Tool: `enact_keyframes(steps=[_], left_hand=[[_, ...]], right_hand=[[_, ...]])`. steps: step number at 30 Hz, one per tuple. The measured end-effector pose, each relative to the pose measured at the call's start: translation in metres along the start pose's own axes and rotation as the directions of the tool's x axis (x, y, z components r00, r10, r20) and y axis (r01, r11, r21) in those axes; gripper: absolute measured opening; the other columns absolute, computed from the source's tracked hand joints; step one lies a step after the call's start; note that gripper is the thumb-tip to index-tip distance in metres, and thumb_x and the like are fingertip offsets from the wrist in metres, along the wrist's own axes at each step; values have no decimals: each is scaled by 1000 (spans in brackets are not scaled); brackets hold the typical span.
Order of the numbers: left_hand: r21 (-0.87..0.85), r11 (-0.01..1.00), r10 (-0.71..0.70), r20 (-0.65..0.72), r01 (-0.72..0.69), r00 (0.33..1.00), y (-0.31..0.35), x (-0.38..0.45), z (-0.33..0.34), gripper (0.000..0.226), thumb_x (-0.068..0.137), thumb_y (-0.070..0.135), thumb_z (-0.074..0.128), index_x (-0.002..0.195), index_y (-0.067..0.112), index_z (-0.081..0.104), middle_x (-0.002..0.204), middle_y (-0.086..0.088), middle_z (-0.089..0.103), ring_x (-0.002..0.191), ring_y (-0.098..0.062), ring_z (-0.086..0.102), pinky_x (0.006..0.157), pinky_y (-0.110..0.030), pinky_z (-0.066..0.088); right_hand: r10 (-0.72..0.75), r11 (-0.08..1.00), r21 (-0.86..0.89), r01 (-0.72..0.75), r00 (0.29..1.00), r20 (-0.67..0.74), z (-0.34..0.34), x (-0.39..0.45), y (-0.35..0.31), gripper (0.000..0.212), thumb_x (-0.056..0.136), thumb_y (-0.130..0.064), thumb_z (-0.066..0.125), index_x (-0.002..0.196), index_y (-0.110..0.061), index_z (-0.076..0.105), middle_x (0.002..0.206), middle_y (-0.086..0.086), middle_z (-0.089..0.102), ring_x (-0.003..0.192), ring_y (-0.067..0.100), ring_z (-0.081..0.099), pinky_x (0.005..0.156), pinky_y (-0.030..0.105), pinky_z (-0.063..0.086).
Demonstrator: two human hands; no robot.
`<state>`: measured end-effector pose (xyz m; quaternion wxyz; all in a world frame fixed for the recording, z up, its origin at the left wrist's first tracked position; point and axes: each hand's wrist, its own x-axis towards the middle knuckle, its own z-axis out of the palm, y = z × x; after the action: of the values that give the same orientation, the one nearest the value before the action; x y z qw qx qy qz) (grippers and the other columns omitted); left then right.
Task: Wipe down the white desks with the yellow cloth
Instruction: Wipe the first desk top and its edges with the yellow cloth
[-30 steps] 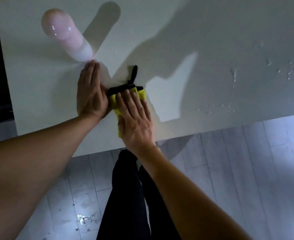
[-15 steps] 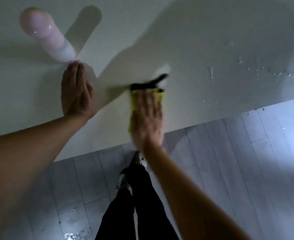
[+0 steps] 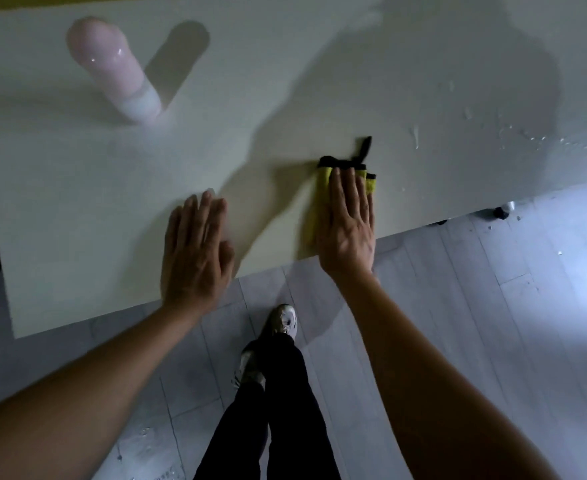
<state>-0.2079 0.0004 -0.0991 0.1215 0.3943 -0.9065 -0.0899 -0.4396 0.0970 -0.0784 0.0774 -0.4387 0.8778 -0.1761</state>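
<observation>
A white desk [image 3: 285,81] fills the upper part of the head view. A folded yellow cloth [image 3: 323,183] with black trim and a black loop lies near the desk's front edge. My right hand [image 3: 349,223] presses flat on the cloth with straight fingers, covering most of it. To its left my left hand [image 3: 195,251] rests flat on the bare desk top at the front edge, holding nothing. Water drops [image 3: 513,136] speckle the desk surface right of the cloth.
A pink and white bottle [image 3: 112,69] stands on the desk at the back left. The desk's left edge runs down the left side of the view. Grey plank floor [image 3: 458,306] lies below the front edge, with my legs and shoes [image 3: 271,341].
My right hand has slid the cloth to the right along the front edge, away from my left hand. My left hand has shifted back from the bottle toward the front edge.
</observation>
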Motion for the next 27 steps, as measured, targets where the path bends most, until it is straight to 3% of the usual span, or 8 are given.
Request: enact_keyframes(steps=[5,9,14,17,22,27], left_hand=[[30,999,-25,0,24,1000,2,2,-1,64,103,27,35,164,8,29,172,-16,23,158,-39,22,129,-56,16],[28,1000,-10,-3,10,1000,1,1,-1,63,104,32,35,161,5,34,169,-20,28,156,-44,26,128,-58,17],[42,986,-159,1,158,987,30,25,-8,57,91,31,40,137,-1,50,150,-27,43,137,-48,40,119,-60,27],[0,997,-80,-25,80,996,62,53,7,54,98,28,40,140,-5,50,155,-30,42,142,-49,41,121,-59,28],[0,1000,-7,43,7,999,116,104,36,62,103,30,33,160,6,36,171,-17,23,156,-42,25,129,-55,16],[58,990,-136,95,131,986,122,146,46,67,102,36,28,167,23,18,175,-10,10,161,-34,10,131,-52,3]], right_hand=[[114,993,18,-114,993,8,3,-1,-19,58,108,-34,20,162,-21,7,170,2,0,157,17,-6,128,42,3],[-203,979,11,203,972,117,13,-18,-45,59,108,-36,30,162,-21,13,170,4,5,157,19,-4,127,44,7],[-283,958,9,287,937,204,14,-13,-32,60,108,-42,25,162,-24,9,170,3,0,156,18,-10,127,44,4],[-327,944,26,330,919,221,7,-7,-19,71,103,-46,40,162,-23,8,170,3,0,156,18,-8,128,43,2],[-151,988,32,149,984,97,-30,23,65,58,108,-33,29,162,-21,13,169,2,7,157,15,-1,128,41,7],[110,993,-45,-110,994,1,-67,67,169,60,107,-41,17,163,-24,4,170,1,2,156,15,-5,127,44,8]])
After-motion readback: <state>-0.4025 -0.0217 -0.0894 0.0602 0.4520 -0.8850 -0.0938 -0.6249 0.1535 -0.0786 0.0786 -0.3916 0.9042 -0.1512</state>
